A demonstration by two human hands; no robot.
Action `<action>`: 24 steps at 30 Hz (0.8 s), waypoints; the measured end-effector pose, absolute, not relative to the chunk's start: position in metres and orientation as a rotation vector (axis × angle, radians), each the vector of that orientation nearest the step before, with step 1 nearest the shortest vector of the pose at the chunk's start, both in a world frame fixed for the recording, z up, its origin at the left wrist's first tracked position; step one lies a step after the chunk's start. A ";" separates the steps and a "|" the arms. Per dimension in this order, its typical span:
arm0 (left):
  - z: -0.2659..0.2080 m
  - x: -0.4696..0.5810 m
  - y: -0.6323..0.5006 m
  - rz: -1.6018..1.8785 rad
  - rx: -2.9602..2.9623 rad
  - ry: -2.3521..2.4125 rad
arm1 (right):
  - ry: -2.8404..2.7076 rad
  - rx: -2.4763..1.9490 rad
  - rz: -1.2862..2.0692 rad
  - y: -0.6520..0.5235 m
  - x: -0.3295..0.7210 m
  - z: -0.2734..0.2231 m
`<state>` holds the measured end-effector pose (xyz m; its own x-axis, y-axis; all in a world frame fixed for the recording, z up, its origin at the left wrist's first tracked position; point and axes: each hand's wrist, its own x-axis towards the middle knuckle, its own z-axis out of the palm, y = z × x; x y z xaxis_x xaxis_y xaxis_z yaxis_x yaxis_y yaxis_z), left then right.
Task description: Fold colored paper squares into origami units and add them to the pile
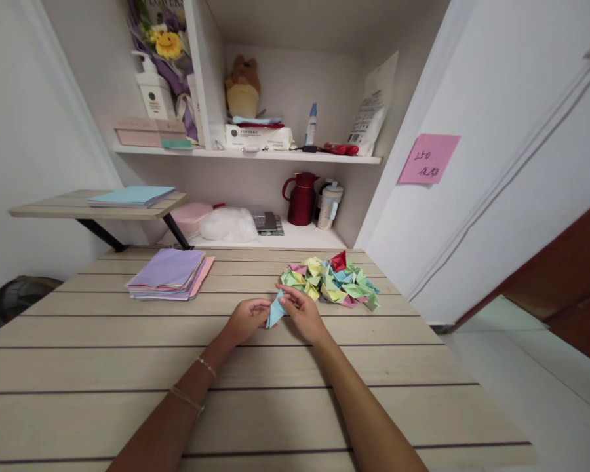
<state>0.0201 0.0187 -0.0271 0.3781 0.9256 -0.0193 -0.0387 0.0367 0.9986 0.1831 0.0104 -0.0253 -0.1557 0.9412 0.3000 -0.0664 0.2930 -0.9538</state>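
A small piece of light blue folded paper (275,311) is held between my two hands, just above the slatted wooden table. My left hand (248,320) pinches its lower left side, with the fingers curled round the edge. On the upper right side, my right hand (302,311) grips it, thumb and fingers closed on the paper. Behind my right hand lies a heap of folded paper pieces (332,283) in green, yellow, pink and blue, with a red one (339,261) on top.
To the left rests a stack of square coloured paper (167,272), purple uppermost. A raised wooden shelf (54,208) carries light blue sheets (132,195). At the back, a white cabinet holds a dark red jug (302,200) and a pale tumbler (330,206).
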 end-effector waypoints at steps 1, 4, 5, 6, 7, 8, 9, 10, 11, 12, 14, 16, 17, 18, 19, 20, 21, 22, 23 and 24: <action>-0.028 0.020 0.019 0.914 1.351 0.906 | -1.423 -0.857 1.125 0.010 0.183 -0.025; -0.027 0.019 0.019 0.908 1.445 0.920 | -1.421 -0.831 1.132 0.010 0.182 -0.025; -0.026 0.019 0.019 0.906 1.465 0.926 | -1.420 -0.836 1.125 0.010 0.182 -0.025; -0.025 0.019 0.018 0.905 1.476 0.932 | -1.420 -0.855 1.105 0.010 0.182 -0.025; -0.024 0.019 0.017 0.906 1.484 0.940 | -1.423 -0.888 1.070 0.011 0.183 -0.026; -0.023 0.019 0.016 0.913 1.487 0.951 | -1.429 -0.933 1.020 0.011 0.183 -0.026; -0.022 0.019 0.016 0.925 1.489 0.966 | -1.438 -0.983 0.959 0.011 0.184 -0.027; -0.021 0.019 0.015 0.939 1.492 0.984 | -1.450 -1.030 0.898 0.011 0.184 -0.027; -0.021 0.019 0.015 0.957 1.498 1.005 | -1.463 -1.067 0.845 0.011 0.184 -0.028; -0.021 0.019 0.014 0.975 1.508 1.025 | -1.475 -1.092 0.803 0.011 0.184 -0.028; -0.021 0.019 0.014 1.013 1.531 1.059 | -1.507 -1.108 0.763 0.011 0.183 -0.030; -0.021 0.019 0.014 1.046 1.563 1.081 | -1.543 -1.103 0.758 0.010 0.180 -0.031; -0.021 0.019 0.013 1.058 1.589 1.089 | -1.568 -1.096 0.758 0.010 0.179 -0.032; -0.021 0.019 0.013 1.069 1.618 1.100 | -1.597 -1.086 0.753 0.010 0.178 -0.033; -0.021 0.019 0.013 1.082 1.646 1.115 | -1.627 -1.076 0.740 0.010 0.178 -0.033; -0.022 0.019 0.013 1.094 1.669 1.132 | -1.655 -1.067 0.719 0.010 0.177 -0.033; -0.022 0.019 0.013 1.107 1.685 1.150 | -1.681 -1.061 0.697 0.010 0.177 -0.033; -0.022 0.019 0.013 1.122 1.692 1.170 | -1.700 -1.057 0.677 0.010 0.177 -0.033; -0.022 0.019 0.013 1.133 1.694 1.186 | -1.710 -1.058 0.663 0.010 0.177 -0.033; -0.022 0.020 0.013 1.141 1.697 1.197 | -1.712 -1.063 0.656 0.010 0.177 -0.033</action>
<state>0.0195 0.0134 -0.0222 0.1643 0.9569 0.2397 0.2852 -0.2787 0.9171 0.1766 0.0102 -0.0332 -0.1388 0.8806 0.4531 0.3528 0.4715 -0.8083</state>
